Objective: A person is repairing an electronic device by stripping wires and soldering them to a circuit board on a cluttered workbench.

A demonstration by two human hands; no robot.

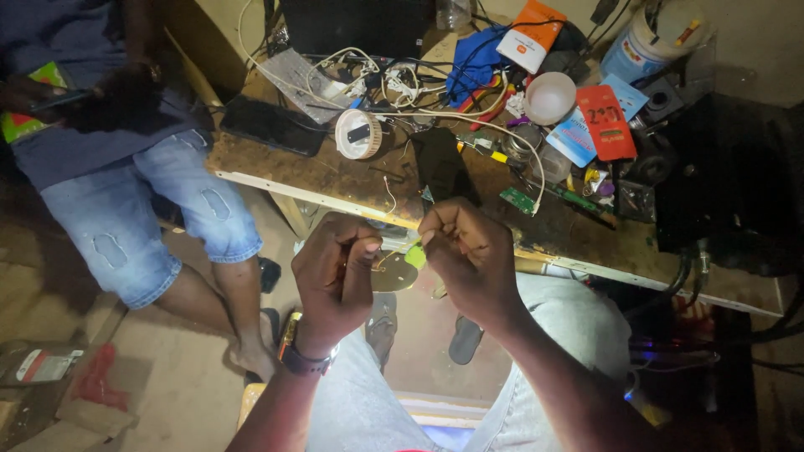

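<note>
My left hand [335, 272] pinches the edge of a thin round brass-coloured disc [395, 274] held in front of the workbench edge. My right hand [469, 251] is closed beside it, its fingertips gripping a small yellow-green piece [415, 254] at the disc's upper right rim. A fine wire runs between the two hands. A dark watch sits on my left wrist [303, 362]. Both hands hover over my lap, just below the bench's front edge.
The wooden workbench [335, 180] carries tangled cables, a white round spool [358, 134], a white bowl [549, 97], red and blue cards, a green circuit board [517, 200] and black gear at right. Another person in denim shorts [142, 218] sits at left, holding a phone.
</note>
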